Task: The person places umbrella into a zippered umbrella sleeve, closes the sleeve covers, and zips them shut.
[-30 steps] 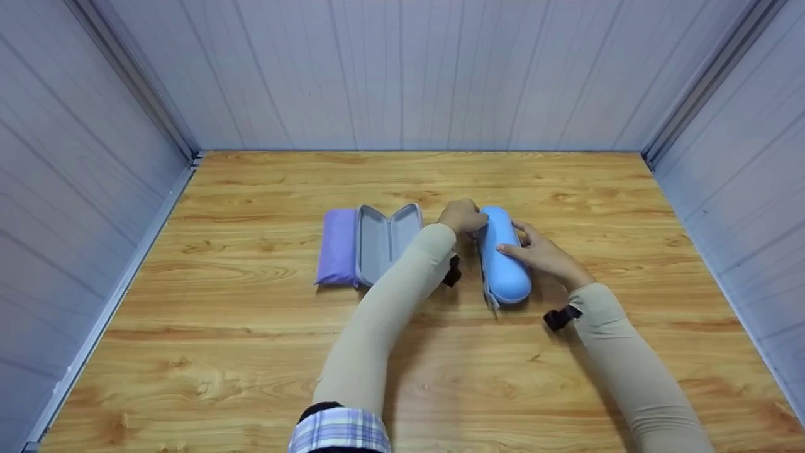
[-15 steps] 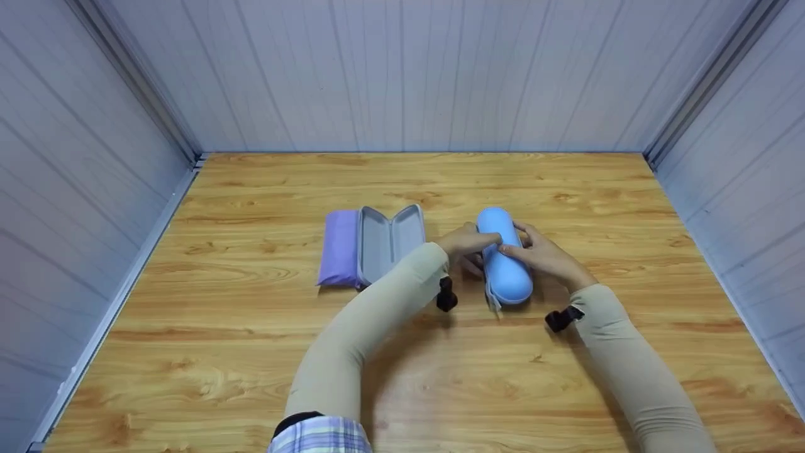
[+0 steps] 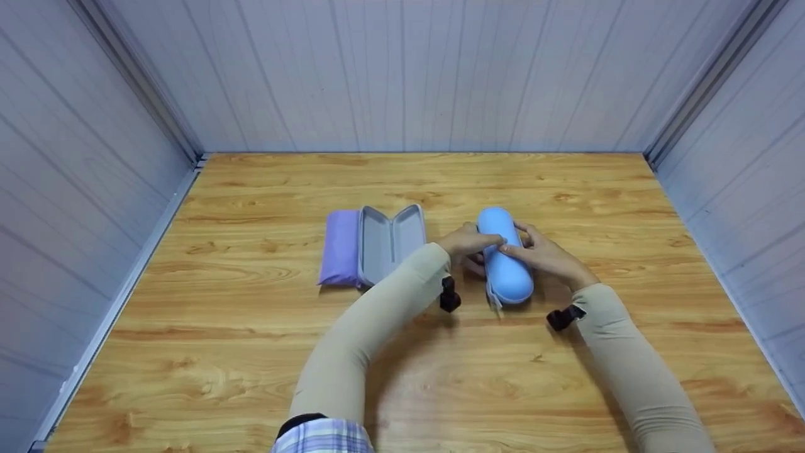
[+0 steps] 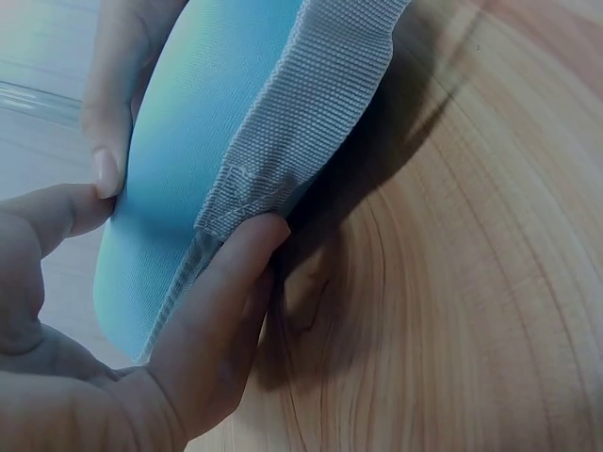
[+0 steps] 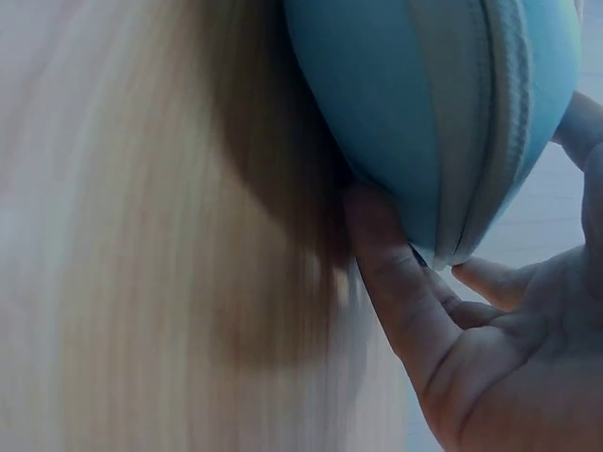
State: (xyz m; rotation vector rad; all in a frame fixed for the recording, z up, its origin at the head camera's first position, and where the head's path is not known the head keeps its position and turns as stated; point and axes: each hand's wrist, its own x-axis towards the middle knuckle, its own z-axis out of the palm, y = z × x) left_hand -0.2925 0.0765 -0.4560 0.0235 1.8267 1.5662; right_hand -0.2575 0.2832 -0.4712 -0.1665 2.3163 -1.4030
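A blue, rounded zip-up glasses case (image 3: 508, 280) lies closed on the wooden table, its length running away from me. My left hand (image 3: 468, 243) grips its left side, thumb on top and fingers low by the grey webbing strap (image 4: 301, 104). From the other side my right hand (image 3: 547, 257) holds the case, thumb on top close to the left thumb. In the right wrist view the grey zip seam (image 5: 490, 122) runs along the case, and the right fingers (image 5: 391, 259) reach round its lower side.
Left of the hands, a grey-lined case (image 3: 377, 245) lies open like a book, its right part behind my left sleeve. Against it sits a flat purple pouch (image 3: 340, 248). Pale panel walls (image 3: 402, 75) close in the table at the back and sides.
My left hand has come from the far left end of the blue case toward its middle, its thumb now on top. The right hand keeps its hold.
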